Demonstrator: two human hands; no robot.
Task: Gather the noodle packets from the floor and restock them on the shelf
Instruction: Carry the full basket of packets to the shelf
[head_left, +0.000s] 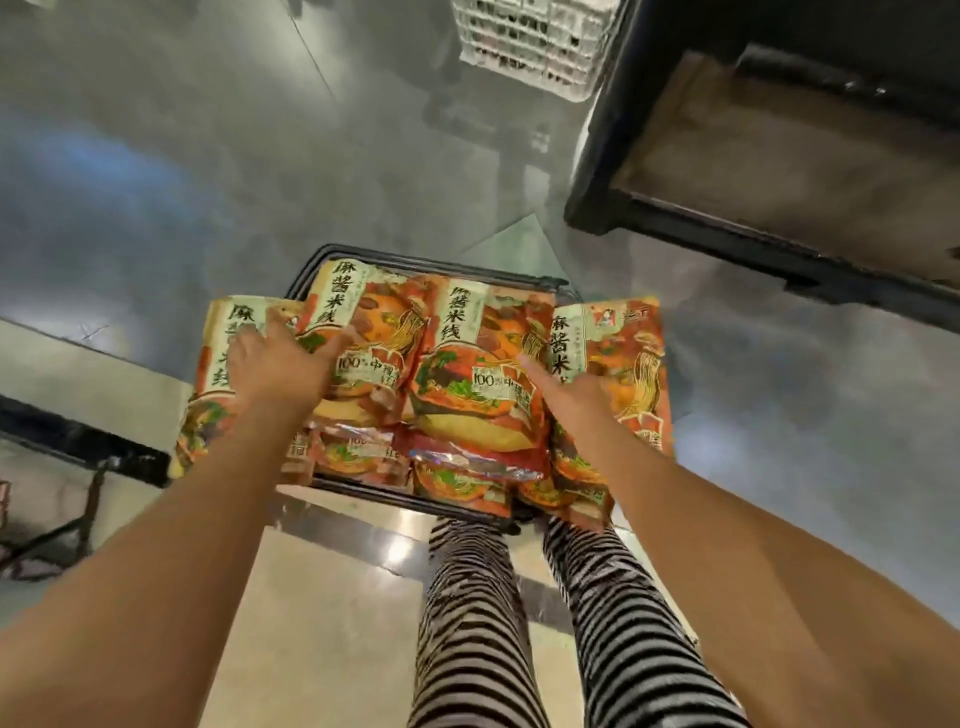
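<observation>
Grey floor, noodle pkts under left hand & right hand

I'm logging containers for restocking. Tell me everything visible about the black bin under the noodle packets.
The black bin is a rounded-corner rectangular container, plastic by its look, standing on the grey floor in front of the person's striped legs. Only its far rim and near edge show; orange noodle packets pile over it and overhang both sides.

Light was even and fairly bright, with a bluish sheen on the glossy grey floor and a white glare spot on the pale tile. Foil edges of the noodle packets glinted. Everything looked soft and smeared; wide-angle distortion bent the edges.
</observation>
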